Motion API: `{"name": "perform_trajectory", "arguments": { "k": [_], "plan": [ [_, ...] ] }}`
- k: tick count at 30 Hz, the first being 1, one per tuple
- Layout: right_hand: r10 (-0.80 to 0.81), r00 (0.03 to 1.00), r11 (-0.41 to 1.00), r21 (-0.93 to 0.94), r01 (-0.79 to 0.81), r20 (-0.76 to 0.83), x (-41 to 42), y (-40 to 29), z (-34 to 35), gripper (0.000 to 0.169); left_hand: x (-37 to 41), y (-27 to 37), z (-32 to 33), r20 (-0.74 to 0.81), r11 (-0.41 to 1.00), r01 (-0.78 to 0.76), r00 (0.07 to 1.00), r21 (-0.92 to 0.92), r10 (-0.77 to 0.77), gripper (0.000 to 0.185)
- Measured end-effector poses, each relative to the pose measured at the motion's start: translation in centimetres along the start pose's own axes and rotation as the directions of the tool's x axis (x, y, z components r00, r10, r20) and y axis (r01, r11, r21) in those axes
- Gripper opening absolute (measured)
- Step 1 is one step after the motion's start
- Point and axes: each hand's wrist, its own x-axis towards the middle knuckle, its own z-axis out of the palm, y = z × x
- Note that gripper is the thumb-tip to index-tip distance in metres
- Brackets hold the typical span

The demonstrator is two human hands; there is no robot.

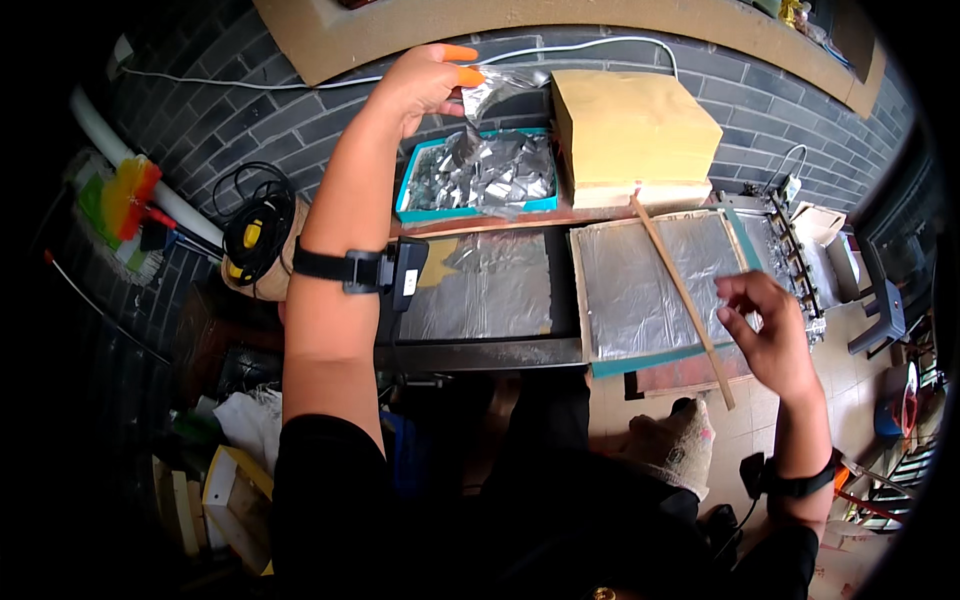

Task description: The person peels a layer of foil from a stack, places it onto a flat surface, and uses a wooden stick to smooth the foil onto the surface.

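My left hand (420,86), with orange finger cots on two fingers, pinches a crumpled piece of silver foil (489,94). This foil hangs above a teal-rimmed tray (431,216) heaped with loose foil scraps (499,172). Over the right edge of a foil-faced stack of sheets (637,300) hovers my right hand (772,337), its fingers curled but apart and nothing visible in them. A thin wooden stick (679,289) lies slantwise across that stack. To its left is another foil-covered sheet (487,292), with yellowish paper showing at its upper left corner.
A tall block of yellow paper (637,127) stands behind the foil-faced stack, against the grey brick wall (255,116). A white cable (585,46) runs along the wall. Coiled black cable (255,217) sits at left. A blue stool (885,319) is at right.
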Motion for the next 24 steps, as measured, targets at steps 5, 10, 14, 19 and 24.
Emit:
{"name": "perform_trajectory", "arguments": {
  "k": [5, 10, 14, 19, 24],
  "plan": [
    [-0.062, 0.993, 0.99, 0.131, 0.049, 0.098, 3.9, -1.6, 2.0, 0.048, -6.6, 3.6, 2.4, 0.239, 0.991, -0.099, 0.964, -0.093, 0.119, 0.04],
    [-0.034, 0.951, 0.767, 0.618, -0.173, 0.308, 8.2, -1.9, 6.2, 0.071, -9.6, 2.9, 3.9, 0.317, 0.823, -0.018, 0.918, -0.568, 0.238, 0.049],
    [-0.108, 0.935, 0.459, 0.851, -0.254, 0.338, 9.6, -1.9, 8.8, 0.057, -10.6, 0.5, 4.5, 0.288, 0.643, 0.068, 0.926, -0.763, 0.245, 0.047],
    [-0.044, 0.917, 0.311, 0.877, -0.366, 0.398, 9.3, -2.6, 9.0, 0.027, -11.8, -3.1, 4.9, 0.192, 0.562, 0.094, 0.974, -0.821, 0.118, 0.046],
    [-0.05, 0.899, 0.356, 0.849, -0.391, 0.435, 9.7, -2.0, 8.6, 0.005, -12.6, -6.4, 5.5, 0.242, 0.509, 0.164, 0.966, -0.845, 0.089, 0.045]
  ]
}}
